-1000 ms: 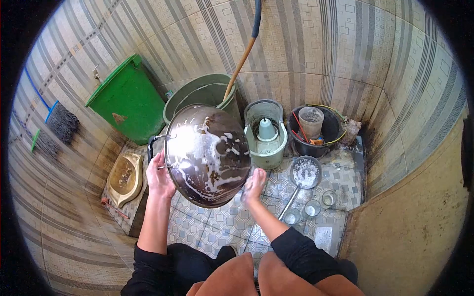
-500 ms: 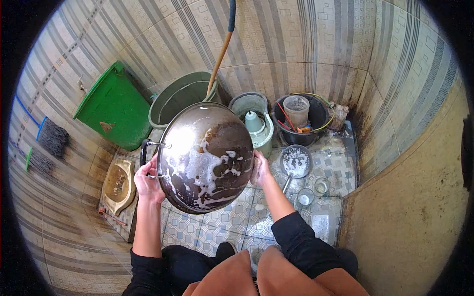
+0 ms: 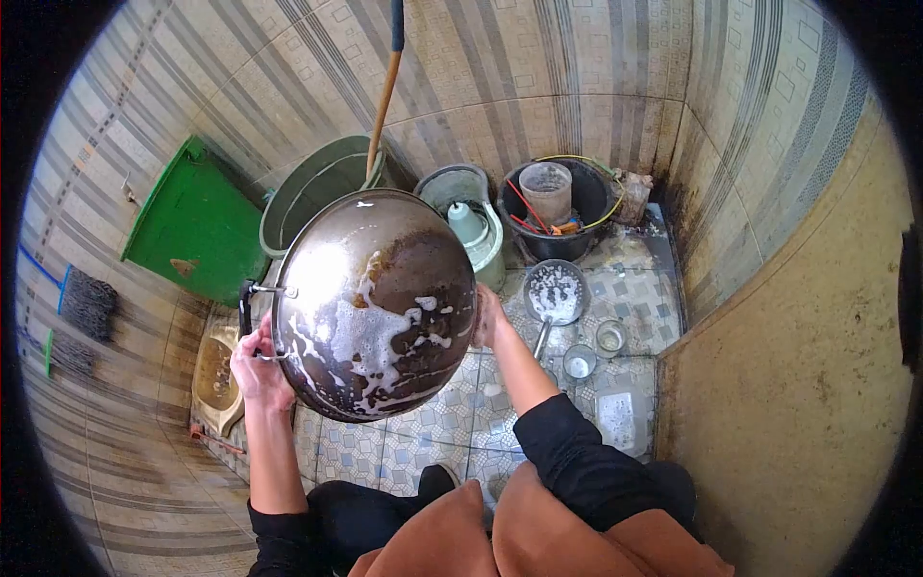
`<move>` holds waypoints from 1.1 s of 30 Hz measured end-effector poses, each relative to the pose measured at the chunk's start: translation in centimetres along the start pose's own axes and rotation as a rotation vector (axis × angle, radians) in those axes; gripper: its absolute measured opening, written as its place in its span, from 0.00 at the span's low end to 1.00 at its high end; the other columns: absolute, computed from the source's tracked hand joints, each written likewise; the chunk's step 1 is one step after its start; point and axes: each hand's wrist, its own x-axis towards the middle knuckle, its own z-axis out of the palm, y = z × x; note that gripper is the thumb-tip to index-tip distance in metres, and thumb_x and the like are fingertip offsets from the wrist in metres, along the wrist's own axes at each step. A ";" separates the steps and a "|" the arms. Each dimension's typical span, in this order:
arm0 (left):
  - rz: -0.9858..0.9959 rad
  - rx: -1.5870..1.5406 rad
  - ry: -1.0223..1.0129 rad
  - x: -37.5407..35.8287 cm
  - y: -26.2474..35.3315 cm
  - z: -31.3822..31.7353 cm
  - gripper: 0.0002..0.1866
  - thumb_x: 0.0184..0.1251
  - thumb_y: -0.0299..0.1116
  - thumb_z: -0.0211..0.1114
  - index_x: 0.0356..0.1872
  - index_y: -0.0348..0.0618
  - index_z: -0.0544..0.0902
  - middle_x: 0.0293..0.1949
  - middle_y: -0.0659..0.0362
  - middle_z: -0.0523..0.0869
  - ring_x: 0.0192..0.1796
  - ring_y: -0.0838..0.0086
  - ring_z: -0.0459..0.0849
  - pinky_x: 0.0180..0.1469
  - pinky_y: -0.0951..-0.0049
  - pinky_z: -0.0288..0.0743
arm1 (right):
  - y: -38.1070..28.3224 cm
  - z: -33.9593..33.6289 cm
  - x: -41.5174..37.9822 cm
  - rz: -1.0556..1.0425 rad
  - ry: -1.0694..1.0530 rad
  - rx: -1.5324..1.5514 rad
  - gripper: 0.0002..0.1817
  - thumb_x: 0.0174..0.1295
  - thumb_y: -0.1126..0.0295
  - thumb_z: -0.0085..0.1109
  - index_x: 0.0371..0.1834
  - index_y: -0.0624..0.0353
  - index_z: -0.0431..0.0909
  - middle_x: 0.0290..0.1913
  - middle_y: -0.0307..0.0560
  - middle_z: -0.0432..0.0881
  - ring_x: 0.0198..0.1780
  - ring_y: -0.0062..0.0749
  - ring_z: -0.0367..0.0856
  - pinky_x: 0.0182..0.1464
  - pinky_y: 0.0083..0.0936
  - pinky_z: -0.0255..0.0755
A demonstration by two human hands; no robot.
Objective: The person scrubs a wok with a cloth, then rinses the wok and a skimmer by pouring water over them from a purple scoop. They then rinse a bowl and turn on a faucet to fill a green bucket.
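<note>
- Your left hand (image 3: 262,370) grips the soapy wok (image 3: 380,313) at its handle (image 3: 246,308).
- Your right hand (image 3: 487,317) holds the opposite side, fingers partly hidden.

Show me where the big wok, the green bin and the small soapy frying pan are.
Wok (image 3: 380,308): head view, underside.
Green bin (image 3: 197,231): head view, its side.
Frying pan (image 3: 556,291): head view, foamy round part.

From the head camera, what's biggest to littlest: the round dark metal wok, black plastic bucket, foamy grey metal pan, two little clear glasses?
1. Wok, though it's closest to the camera
2. Bucket
3. Pan
4. Glasses, too alike to rank
</note>
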 end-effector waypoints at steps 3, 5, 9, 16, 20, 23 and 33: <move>0.018 0.022 -0.009 0.0 0.0 0.1 0.16 0.49 0.30 0.47 0.37 0.33 0.76 0.37 0.56 0.80 0.41 0.69 0.77 0.48 0.66 0.70 | -0.2 0.0 -0.3 0.018 -0.024 0.025 0.22 0.54 0.51 0.41 0.40 0.55 0.73 0.37 0.46 0.77 0.39 0.37 0.74 0.42 0.33 0.68; -0.001 0.035 -0.028 -0.3 -0.1 1.0 0.16 0.49 0.31 0.46 0.36 0.33 0.77 0.37 0.55 0.80 0.41 0.69 0.77 0.48 0.66 0.70 | -0.5 0.7 -1.0 0.022 -0.003 0.012 0.22 0.54 0.51 0.41 0.40 0.56 0.73 0.37 0.46 0.77 0.38 0.37 0.74 0.42 0.33 0.68; -0.012 0.038 -0.005 0.0 -0.1 0.6 0.17 0.49 0.31 0.45 0.36 0.32 0.77 0.37 0.54 0.80 0.41 0.68 0.77 0.48 0.67 0.69 | -0.4 0.4 -0.9 0.029 0.084 -0.043 0.22 0.54 0.51 0.40 0.40 0.56 0.73 0.38 0.46 0.76 0.38 0.38 0.74 0.42 0.34 0.68; 0.005 0.051 -0.025 -0.1 -0.1 0.5 0.17 0.48 0.31 0.45 0.37 0.32 0.76 0.37 0.55 0.80 0.41 0.69 0.77 0.48 0.66 0.69 | -0.5 1.5 -1.9 -0.019 0.106 -0.057 0.23 0.54 0.51 0.39 0.42 0.56 0.73 0.40 0.46 0.76 0.39 0.38 0.73 0.43 0.33 0.67; 0.009 0.032 0.003 -0.2 -0.1 0.6 0.17 0.48 0.31 0.45 0.36 0.33 0.76 0.36 0.56 0.80 0.41 0.69 0.77 0.49 0.66 0.69 | -0.3 0.7 -1.2 0.024 0.015 -0.008 0.23 0.55 0.51 0.39 0.41 0.57 0.73 0.40 0.47 0.76 0.41 0.38 0.73 0.44 0.33 0.67; 0.022 0.034 0.025 -0.2 -0.1 0.7 0.17 0.48 0.31 0.45 0.36 0.33 0.76 0.36 0.55 0.80 0.41 0.69 0.77 0.49 0.66 0.69 | -0.3 1.4 -1.6 0.009 0.011 -0.002 0.22 0.55 0.52 0.38 0.40 0.57 0.73 0.41 0.47 0.76 0.41 0.38 0.73 0.44 0.34 0.67; -0.005 -0.008 -0.059 -0.4 -0.2 0.8 0.18 0.47 0.31 0.44 0.35 0.31 0.76 0.35 0.53 0.80 0.41 0.67 0.77 0.48 0.67 0.69 | -0.5 2.4 -2.6 0.008 0.009 -0.007 0.23 0.55 0.53 0.37 0.40 0.59 0.73 0.41 0.48 0.76 0.41 0.42 0.73 0.45 0.37 0.67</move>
